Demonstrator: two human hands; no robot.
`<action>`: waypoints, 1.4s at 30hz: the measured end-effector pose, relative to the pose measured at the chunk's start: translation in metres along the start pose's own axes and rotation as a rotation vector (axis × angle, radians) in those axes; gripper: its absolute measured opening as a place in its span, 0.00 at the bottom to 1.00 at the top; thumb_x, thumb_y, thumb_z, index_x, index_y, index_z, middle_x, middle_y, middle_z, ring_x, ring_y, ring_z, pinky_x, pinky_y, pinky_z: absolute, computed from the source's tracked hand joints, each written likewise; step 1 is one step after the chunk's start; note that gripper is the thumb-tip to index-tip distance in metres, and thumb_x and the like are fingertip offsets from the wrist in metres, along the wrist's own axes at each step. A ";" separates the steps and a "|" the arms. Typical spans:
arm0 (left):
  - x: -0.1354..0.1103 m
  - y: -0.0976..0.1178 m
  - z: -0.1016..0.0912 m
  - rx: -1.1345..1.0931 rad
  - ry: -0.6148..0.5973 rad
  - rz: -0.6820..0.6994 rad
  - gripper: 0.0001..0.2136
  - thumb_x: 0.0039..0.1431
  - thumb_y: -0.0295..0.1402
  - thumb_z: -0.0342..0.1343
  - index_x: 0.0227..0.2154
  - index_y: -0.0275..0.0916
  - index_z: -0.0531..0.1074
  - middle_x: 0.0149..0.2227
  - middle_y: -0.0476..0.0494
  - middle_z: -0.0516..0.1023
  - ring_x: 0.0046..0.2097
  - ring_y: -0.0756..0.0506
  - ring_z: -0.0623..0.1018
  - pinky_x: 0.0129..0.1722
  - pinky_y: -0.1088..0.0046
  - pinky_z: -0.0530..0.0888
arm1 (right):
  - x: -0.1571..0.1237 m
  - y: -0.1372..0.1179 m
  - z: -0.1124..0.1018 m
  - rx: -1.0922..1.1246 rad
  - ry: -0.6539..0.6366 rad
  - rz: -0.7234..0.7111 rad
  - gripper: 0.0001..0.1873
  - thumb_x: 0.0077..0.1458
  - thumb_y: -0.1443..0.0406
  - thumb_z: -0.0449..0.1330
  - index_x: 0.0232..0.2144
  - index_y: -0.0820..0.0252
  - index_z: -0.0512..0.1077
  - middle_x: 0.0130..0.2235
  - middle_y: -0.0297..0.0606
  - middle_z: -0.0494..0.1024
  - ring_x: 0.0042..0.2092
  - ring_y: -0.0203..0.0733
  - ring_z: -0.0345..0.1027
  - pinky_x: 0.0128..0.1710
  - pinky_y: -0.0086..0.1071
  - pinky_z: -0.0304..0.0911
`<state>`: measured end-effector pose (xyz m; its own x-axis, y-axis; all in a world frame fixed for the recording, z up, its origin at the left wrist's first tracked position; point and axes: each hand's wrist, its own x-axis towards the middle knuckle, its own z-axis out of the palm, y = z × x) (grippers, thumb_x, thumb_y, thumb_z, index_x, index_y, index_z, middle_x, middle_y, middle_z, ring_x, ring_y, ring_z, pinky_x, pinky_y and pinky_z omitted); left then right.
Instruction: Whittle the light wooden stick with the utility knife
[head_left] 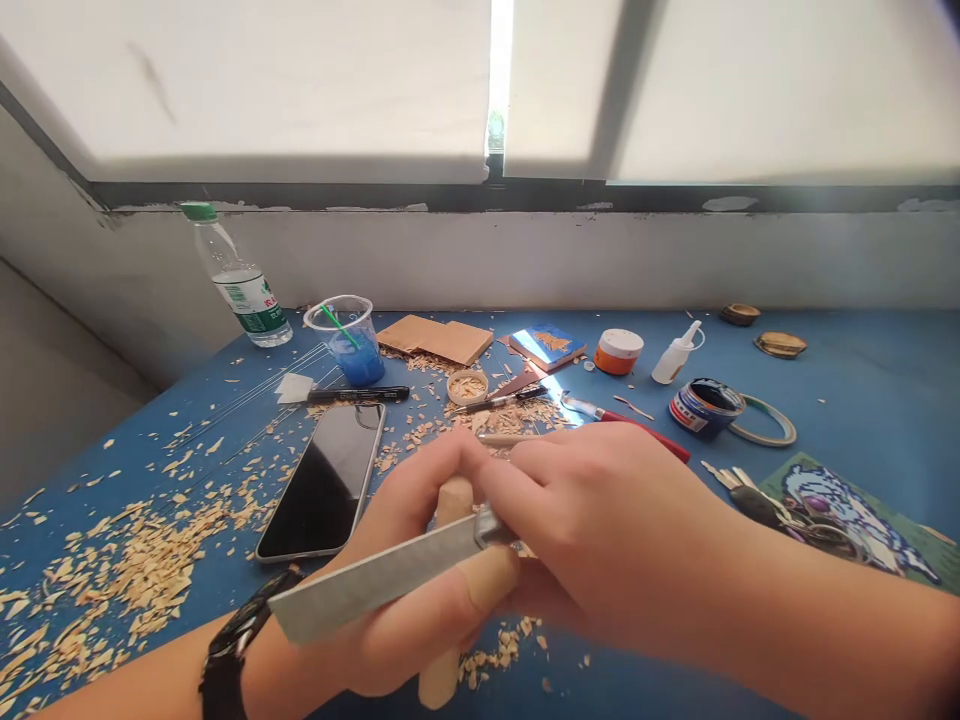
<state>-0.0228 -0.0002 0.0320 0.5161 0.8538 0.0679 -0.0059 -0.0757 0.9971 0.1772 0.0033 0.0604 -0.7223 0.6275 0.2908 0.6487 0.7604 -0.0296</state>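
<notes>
Between the fingers of my left hand (405, 635), a pale wooden stick (454, 500) is gripped. Its rounded lower end shows below the hand, and its middle is covered by the fingers and the blade. Tan tape or a finger cover wraps the left thumb. My right hand (600, 500) is closed around a knife (382, 578), whose flat grey blade points left across the stick and over the left hand. The knife's handle is hidden in the right fist. Both hands meet above the blue table (645, 650), and wood shavings (502, 650) lie beneath them.
Left of the hands lie a phone (324, 485) and a heap of shavings (154, 560). Behind stand a water bottle (244, 290), a cup of blue liquid (358, 345) and an orange jar (619, 352). At right are an open tin (705, 408), a tape roll (780, 430) and keys (757, 505).
</notes>
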 end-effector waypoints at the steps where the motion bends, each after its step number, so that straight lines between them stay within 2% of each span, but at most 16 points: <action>1: 0.000 -0.001 0.000 0.010 -0.050 -0.019 0.11 0.59 0.39 0.63 0.41 0.42 0.70 0.27 0.49 0.73 0.27 0.45 0.72 0.26 0.70 0.69 | -0.001 0.000 0.000 -0.029 0.013 0.018 0.27 0.63 0.48 0.60 0.55 0.61 0.71 0.29 0.34 0.76 0.25 0.40 0.63 0.23 0.37 0.43; 2: 0.000 -0.003 -0.001 0.026 -0.086 -0.026 0.11 0.63 0.42 0.60 0.42 0.43 0.69 0.26 0.50 0.72 0.26 0.47 0.71 0.25 0.72 0.67 | -0.001 0.001 0.001 -0.052 0.015 0.037 0.30 0.63 0.47 0.60 0.57 0.63 0.70 0.28 0.33 0.76 0.24 0.41 0.63 0.23 0.37 0.41; 4: 0.003 -0.004 -0.002 0.049 -0.075 -0.011 0.12 0.65 0.45 0.57 0.42 0.43 0.68 0.26 0.51 0.70 0.26 0.48 0.69 0.25 0.72 0.66 | -0.002 0.001 0.002 -0.074 -0.003 0.059 0.28 0.63 0.48 0.60 0.56 0.62 0.71 0.28 0.33 0.76 0.24 0.41 0.63 0.23 0.37 0.40; 8: 0.009 -0.004 -0.007 0.200 0.010 0.124 0.11 0.60 0.42 0.61 0.39 0.42 0.71 0.32 0.46 0.74 0.34 0.43 0.74 0.34 0.66 0.73 | -0.002 0.001 0.003 -0.022 -0.030 0.028 0.14 0.65 0.55 0.59 0.42 0.59 0.75 0.33 0.37 0.78 0.29 0.42 0.67 0.25 0.37 0.44; 12: 0.011 -0.003 -0.010 0.252 -0.031 0.160 0.12 0.54 0.38 0.65 0.40 0.42 0.74 0.32 0.44 0.76 0.36 0.39 0.77 0.36 0.63 0.75 | 0.000 0.000 0.005 0.022 -0.052 -0.018 0.10 0.66 0.59 0.58 0.37 0.59 0.73 0.33 0.37 0.78 0.30 0.41 0.68 0.25 0.38 0.46; 15: 0.011 -0.002 -0.011 0.271 -0.073 0.201 0.16 0.54 0.37 0.63 0.45 0.42 0.72 0.36 0.42 0.78 0.36 0.38 0.77 0.37 0.63 0.74 | 0.000 0.000 0.009 0.016 -0.039 -0.007 0.11 0.66 0.57 0.57 0.35 0.58 0.72 0.29 0.34 0.76 0.27 0.40 0.65 0.24 0.38 0.44; 18: 0.011 -0.002 -0.012 0.298 -0.135 0.211 0.14 0.58 0.37 0.60 0.46 0.42 0.70 0.37 0.43 0.78 0.35 0.40 0.77 0.36 0.64 0.73 | 0.000 0.001 0.013 -0.010 0.005 -0.020 0.14 0.67 0.55 0.56 0.34 0.58 0.71 0.29 0.34 0.75 0.26 0.41 0.64 0.24 0.38 0.44; 22: 0.012 -0.004 -0.014 0.295 -0.161 0.233 0.14 0.58 0.38 0.59 0.45 0.43 0.69 0.38 0.43 0.76 0.37 0.39 0.76 0.37 0.63 0.72 | 0.000 0.001 0.019 0.018 0.030 -0.017 0.18 0.67 0.51 0.57 0.38 0.61 0.74 0.34 0.37 0.78 0.29 0.43 0.69 0.24 0.38 0.51; 25: 0.012 -0.007 -0.014 0.270 -0.142 0.242 0.16 0.58 0.42 0.60 0.46 0.43 0.69 0.37 0.43 0.74 0.36 0.40 0.75 0.37 0.63 0.71 | -0.001 -0.001 0.021 0.046 0.036 0.025 0.21 0.67 0.50 0.57 0.40 0.63 0.75 0.33 0.37 0.78 0.30 0.42 0.71 0.24 0.38 0.55; 27: 0.011 -0.008 -0.012 0.260 -0.118 0.249 0.17 0.59 0.47 0.60 0.46 0.44 0.69 0.32 0.46 0.73 0.33 0.41 0.73 0.37 0.63 0.70 | -0.001 -0.003 0.023 0.052 0.042 0.029 0.19 0.67 0.52 0.58 0.40 0.64 0.75 0.32 0.36 0.77 0.30 0.42 0.71 0.24 0.38 0.55; 30: 0.010 -0.010 -0.008 0.222 -0.105 0.240 0.19 0.62 0.54 0.57 0.43 0.44 0.70 0.23 0.51 0.68 0.27 0.43 0.70 0.33 0.64 0.68 | -0.002 -0.003 0.026 0.023 0.099 -0.014 0.18 0.67 0.53 0.58 0.36 0.63 0.74 0.31 0.37 0.76 0.29 0.42 0.70 0.23 0.38 0.52; 32: 0.009 -0.012 -0.007 0.201 -0.096 0.225 0.20 0.62 0.57 0.55 0.40 0.44 0.70 0.22 0.50 0.70 0.26 0.44 0.70 0.31 0.65 0.68 | -0.002 -0.002 0.028 0.002 0.139 -0.023 0.19 0.66 0.52 0.59 0.33 0.62 0.73 0.28 0.35 0.75 0.27 0.42 0.68 0.21 0.38 0.48; 36: 0.010 -0.020 -0.007 0.156 -0.036 0.256 0.19 0.62 0.54 0.56 0.35 0.41 0.68 0.29 0.45 0.74 0.29 0.44 0.73 0.30 0.67 0.68 | -0.001 -0.001 0.030 0.009 0.170 0.007 0.18 0.63 0.52 0.62 0.34 0.62 0.73 0.26 0.33 0.73 0.25 0.43 0.67 0.19 0.38 0.44; 39: 0.012 -0.024 -0.008 0.144 -0.034 0.319 0.17 0.62 0.50 0.55 0.34 0.39 0.68 0.27 0.46 0.72 0.28 0.46 0.71 0.27 0.69 0.66 | -0.001 -0.001 0.030 0.028 0.201 0.028 0.23 0.66 0.48 0.58 0.40 0.65 0.73 0.26 0.34 0.73 0.24 0.44 0.67 0.20 0.37 0.44; 42: 0.014 -0.022 -0.007 0.179 -0.030 0.324 0.18 0.62 0.50 0.55 0.32 0.39 0.66 0.24 0.48 0.69 0.26 0.47 0.69 0.27 0.69 0.65 | -0.002 -0.001 0.027 0.029 0.184 0.044 0.25 0.68 0.48 0.55 0.44 0.66 0.73 0.26 0.34 0.73 0.24 0.45 0.67 0.20 0.38 0.45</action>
<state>-0.0214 0.0168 0.0111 0.5372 0.7555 0.3751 -0.0243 -0.4307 0.9022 0.1713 0.0054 0.0335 -0.6359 0.6207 0.4586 0.6694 0.7394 -0.0726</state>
